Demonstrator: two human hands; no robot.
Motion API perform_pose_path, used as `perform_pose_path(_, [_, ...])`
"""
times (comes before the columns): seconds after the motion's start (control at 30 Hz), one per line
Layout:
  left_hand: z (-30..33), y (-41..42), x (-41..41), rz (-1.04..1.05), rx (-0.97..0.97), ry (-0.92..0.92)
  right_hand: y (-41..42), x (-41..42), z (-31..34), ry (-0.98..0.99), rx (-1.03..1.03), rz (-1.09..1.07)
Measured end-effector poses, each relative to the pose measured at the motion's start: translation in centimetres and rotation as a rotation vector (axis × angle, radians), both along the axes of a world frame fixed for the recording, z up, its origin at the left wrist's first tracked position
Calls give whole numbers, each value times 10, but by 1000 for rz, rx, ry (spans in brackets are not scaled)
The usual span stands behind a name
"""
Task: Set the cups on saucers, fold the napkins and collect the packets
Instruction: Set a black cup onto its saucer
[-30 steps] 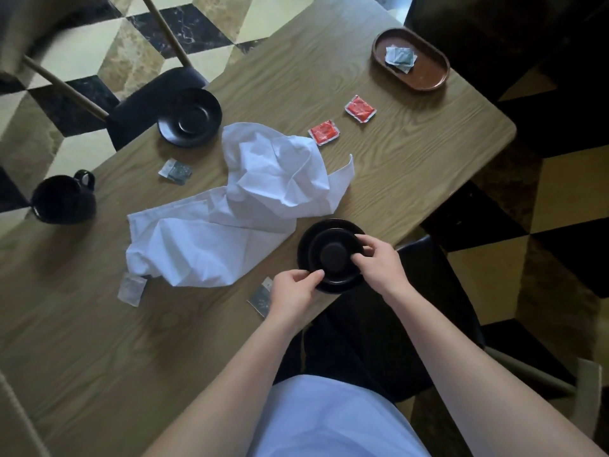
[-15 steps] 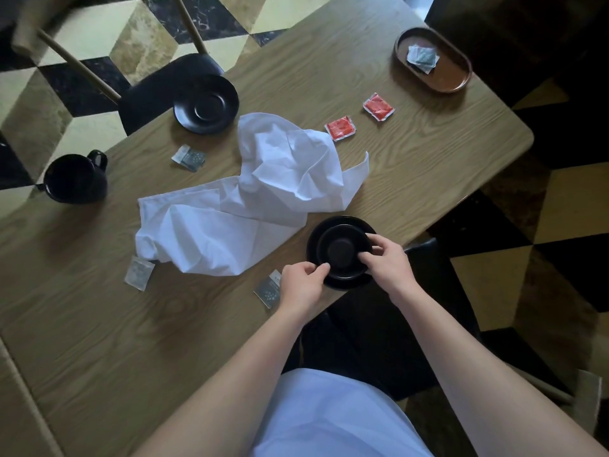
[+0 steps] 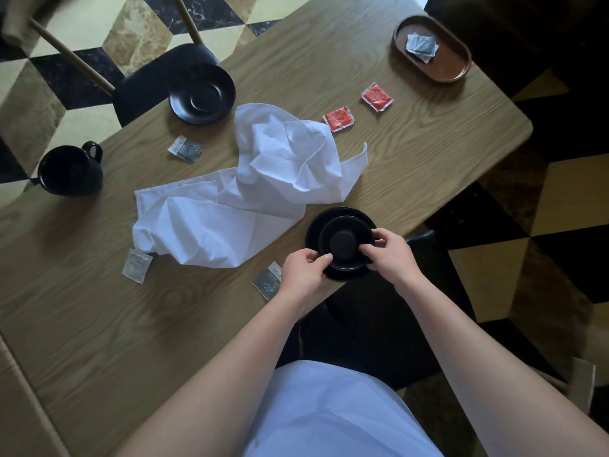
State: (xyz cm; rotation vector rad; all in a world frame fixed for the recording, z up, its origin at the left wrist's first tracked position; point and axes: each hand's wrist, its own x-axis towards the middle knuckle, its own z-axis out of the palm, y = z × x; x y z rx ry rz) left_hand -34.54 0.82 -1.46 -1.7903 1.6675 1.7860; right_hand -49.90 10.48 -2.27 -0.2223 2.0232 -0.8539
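A black cup [image 3: 342, 245] stands on a black saucer [image 3: 329, 216] at the table's near edge. My left hand [image 3: 304, 270] pinches the saucer's near-left rim, and my right hand [image 3: 390, 250] grips the cup's right side. A second black cup [image 3: 69, 169] stands at the far left. An empty black saucer [image 3: 201, 93] lies at the back. Crumpled white napkins [image 3: 244, 189] cover the middle. Two red packets [image 3: 338, 118] [image 3: 376, 96] lie beyond them. Grey packets lie at the back left [image 3: 185, 149], the near left [image 3: 136, 265] and beside my left hand [image 3: 269, 285].
A brown oval tray [image 3: 458, 65] at the far right corner holds grey packets [image 3: 421, 47]. A dark chair [image 3: 155, 80] stands behind the table at the back left. The table's near edge runs just below the saucer. The floor is chequered.
My hands stay on the cup and saucer with only small finger shifts. The camera view has drifted, so everything sits slightly right and lower in frame.
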Motion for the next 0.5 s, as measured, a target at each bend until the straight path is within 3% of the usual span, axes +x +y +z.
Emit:
perform_pose_path(0.3, [-1,-7,3,-14,0,23,-7,-6,4,5,94,81])
perform_pose_path(0.5, [19,-31,21,140,-99,49,-32,-23,41,266,144,202])
